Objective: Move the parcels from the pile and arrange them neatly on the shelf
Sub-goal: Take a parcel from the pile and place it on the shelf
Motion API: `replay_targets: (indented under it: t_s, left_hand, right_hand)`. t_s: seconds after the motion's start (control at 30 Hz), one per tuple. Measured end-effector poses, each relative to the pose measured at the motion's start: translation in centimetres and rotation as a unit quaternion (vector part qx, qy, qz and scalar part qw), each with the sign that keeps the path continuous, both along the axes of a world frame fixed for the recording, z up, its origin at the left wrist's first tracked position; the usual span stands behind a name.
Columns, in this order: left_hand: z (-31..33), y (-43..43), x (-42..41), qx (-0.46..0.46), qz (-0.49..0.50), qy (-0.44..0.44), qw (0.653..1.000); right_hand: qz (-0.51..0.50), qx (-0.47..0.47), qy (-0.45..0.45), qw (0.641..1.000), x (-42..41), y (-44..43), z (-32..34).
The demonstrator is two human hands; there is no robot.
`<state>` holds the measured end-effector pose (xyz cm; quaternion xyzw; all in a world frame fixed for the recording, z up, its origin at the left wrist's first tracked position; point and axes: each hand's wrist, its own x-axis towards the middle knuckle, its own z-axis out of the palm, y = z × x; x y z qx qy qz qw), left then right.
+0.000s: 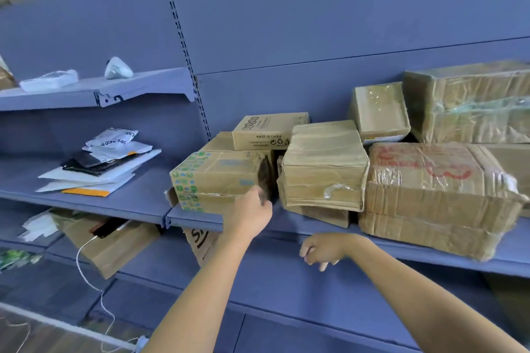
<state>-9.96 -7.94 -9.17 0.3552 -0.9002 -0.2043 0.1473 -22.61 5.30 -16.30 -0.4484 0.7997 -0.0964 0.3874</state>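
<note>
Several cardboard parcels crowd the middle blue shelf. A box with a green and blue printed pattern lies at the left of the group, with a "MADE IN CHINA" box stacked behind it. My left hand grips the patterned box's right front corner, fingers curled into the gap beside a taped brown box. My right hand hangs in front of the shelf edge, loosely curled, holding nothing. A large wrapped box with red print sits to the right.
Flat white, black and orange mailers lie stacked on the left half of the shelf. More wrapped boxes stand at the back right. Small white packets rest on the upper shelf. Below are tilted cardboard boxes and a white cable.
</note>
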Motion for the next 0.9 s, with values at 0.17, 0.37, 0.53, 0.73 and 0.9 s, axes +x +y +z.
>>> replay_targets:
  t_s: [0.17, 0.37, 0.53, 0.73, 0.9]
  left_hand:
    - [2.0, -1.3, -1.3, -0.04, 0.026, 0.117, 0.992]
    - [3.7, -5.7, -3.5, -0.134, -0.013, 0.143, 0.981]
    - [3.5, -7.7, -7.1, -0.237, -0.019, 0.077, 0.968]
    - [4.3, -10.0, -9.7, -0.253, -0.058, 0.068, 0.963]
    - [4.6, -13.1, -9.7, -0.23, -0.088, 0.069, 0.967]
  right_hand:
    - [-0.022, -0.084, -0.117, 0.989, 0.0, -0.4, 1.1]
    - [-0.043, -0.132, -0.18, 0.974, 0.1, -0.1, 2.7]
    - [-0.083, -0.162, -0.232, 0.956, 1.1, -0.3, 3.7]
    - [-0.131, -0.194, -0.256, 0.938, 2.5, -2.0, 3.8]
    - [-0.166, -0.259, -0.208, 0.928, 4.9, -5.3, 4.6]
